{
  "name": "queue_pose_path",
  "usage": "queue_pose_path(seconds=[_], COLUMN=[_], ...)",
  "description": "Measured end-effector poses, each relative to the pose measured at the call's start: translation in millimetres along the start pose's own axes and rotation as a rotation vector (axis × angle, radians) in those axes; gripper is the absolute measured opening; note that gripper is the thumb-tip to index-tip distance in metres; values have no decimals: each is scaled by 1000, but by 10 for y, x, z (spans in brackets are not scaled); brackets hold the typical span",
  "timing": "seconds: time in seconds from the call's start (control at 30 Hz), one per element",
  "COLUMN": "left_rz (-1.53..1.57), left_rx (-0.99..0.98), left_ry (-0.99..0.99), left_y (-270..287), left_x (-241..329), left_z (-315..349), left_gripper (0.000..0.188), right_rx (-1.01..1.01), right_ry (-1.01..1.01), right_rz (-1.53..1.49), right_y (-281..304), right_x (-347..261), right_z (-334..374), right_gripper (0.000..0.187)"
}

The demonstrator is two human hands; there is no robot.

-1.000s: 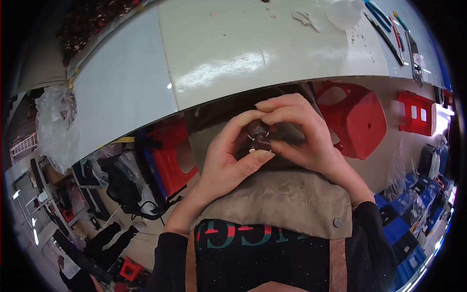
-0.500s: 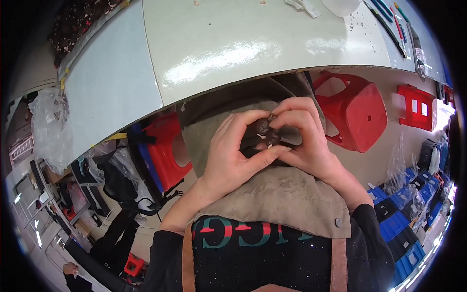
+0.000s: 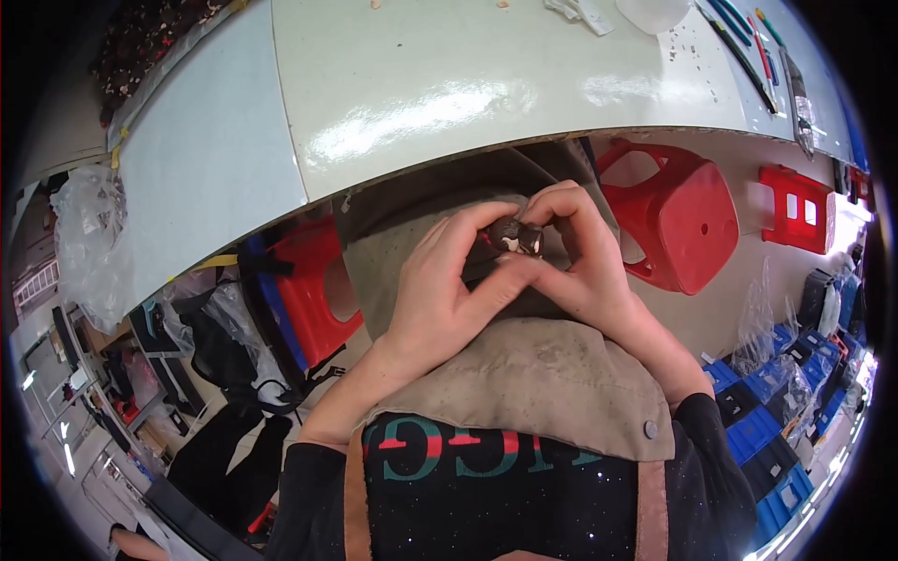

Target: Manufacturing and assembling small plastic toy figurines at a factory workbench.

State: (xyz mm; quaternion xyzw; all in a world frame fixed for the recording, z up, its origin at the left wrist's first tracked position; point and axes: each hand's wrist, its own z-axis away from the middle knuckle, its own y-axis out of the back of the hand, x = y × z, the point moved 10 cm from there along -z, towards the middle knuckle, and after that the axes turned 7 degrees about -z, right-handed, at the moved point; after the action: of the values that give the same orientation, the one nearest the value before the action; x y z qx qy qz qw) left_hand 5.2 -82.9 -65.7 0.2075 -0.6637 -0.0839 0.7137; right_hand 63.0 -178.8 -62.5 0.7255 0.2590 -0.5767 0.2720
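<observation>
Over my lap, just below the table edge, both hands hold one small dark brown rounded piece [image 3: 512,236] with white parts and a bit of red. It looks like a little moulded figure, but its exact kind is too small to make out. My left hand [image 3: 447,271] curls round its left side, thumb below and fingers above. From the right, my right hand [image 3: 587,252] pinches it, fingers bent and thumb meeting the left thumb. The fingertips cover part of the piece. A brown apron [image 3: 524,374] lies under my wrists.
A pale table [image 3: 402,103] spans the front, with slim tools [image 3: 739,56] at its far right. Dark pieces [image 3: 140,47] heap at the far left. Red stools [image 3: 678,220] stand beneath the edge, blue bins [image 3: 762,421] at right. A person's dark-clothed legs [image 3: 224,458] show lower left.
The brown piece has been turned in my fingers, so a larger white part now faces up. My thumbs have drawn closer together under it. The person at lower left has shifted.
</observation>
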Motion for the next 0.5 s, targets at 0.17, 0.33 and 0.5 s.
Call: queue_pose_path(seconds=[0.17,0.33,0.5], left_rz=[476,613,641], left_rx=[-33,-78,-109], left_ry=[181,271,310], left_y=[-100,-174,-216], left_x=[-117,-284,-296], left_z=[22,23,-4], left_gripper=[28,28,30], right_rx=[-31,-97,-67], right_ry=[-194,-195,-290], right_rz=[-203,-129,-142], right_y=[-28,-15,5], right_x=[129,74,171], right_z=[39,54,98], right_gripper=[40,42,42])
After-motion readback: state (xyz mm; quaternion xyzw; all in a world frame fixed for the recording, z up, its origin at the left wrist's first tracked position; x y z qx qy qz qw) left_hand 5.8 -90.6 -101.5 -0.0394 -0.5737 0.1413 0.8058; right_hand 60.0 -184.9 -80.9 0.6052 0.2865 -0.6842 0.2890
